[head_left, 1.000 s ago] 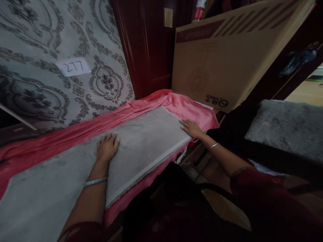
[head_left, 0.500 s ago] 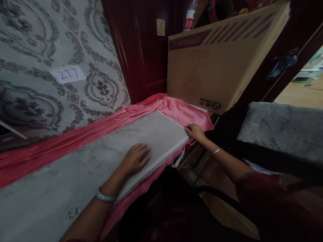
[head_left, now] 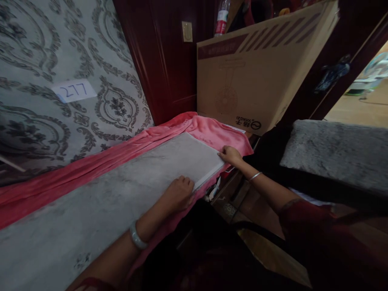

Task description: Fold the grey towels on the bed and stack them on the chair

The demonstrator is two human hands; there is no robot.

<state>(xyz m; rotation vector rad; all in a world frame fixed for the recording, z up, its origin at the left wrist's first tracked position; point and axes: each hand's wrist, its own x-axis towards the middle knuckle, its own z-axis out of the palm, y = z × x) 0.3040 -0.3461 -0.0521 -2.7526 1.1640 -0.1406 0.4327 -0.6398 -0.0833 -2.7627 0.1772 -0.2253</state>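
A long grey sheet (head_left: 121, 186) with a paler strip along its near edge lies flat on a pink-red cloth (head_left: 218, 131). Whether it is fabric or board I cannot tell. My right hand (head_left: 230, 156) pinches the sheet's far right corner between thumb and fingers. Along the near edge, my left hand (head_left: 178, 194) rests with its fingers curled and closed over the border; its thumb is mostly hidden. A pale bangle (head_left: 138, 236) circles the left wrist, and a thin silver bracelet (head_left: 255, 176) the right.
Behind the cloth's far end stands a large cardboard box (head_left: 254, 72), with a bottle (head_left: 221, 20) behind it. A patterned grey wall (head_left: 118, 101) bears a paper marked 277 (head_left: 74, 90). At right lies a grey fuzzy-topped seat or cushion (head_left: 333, 149).
My left hand has slid right and toward the near edge, its fingers curling over the border. My right hand stays at the corner, and the view has shifted slightly.
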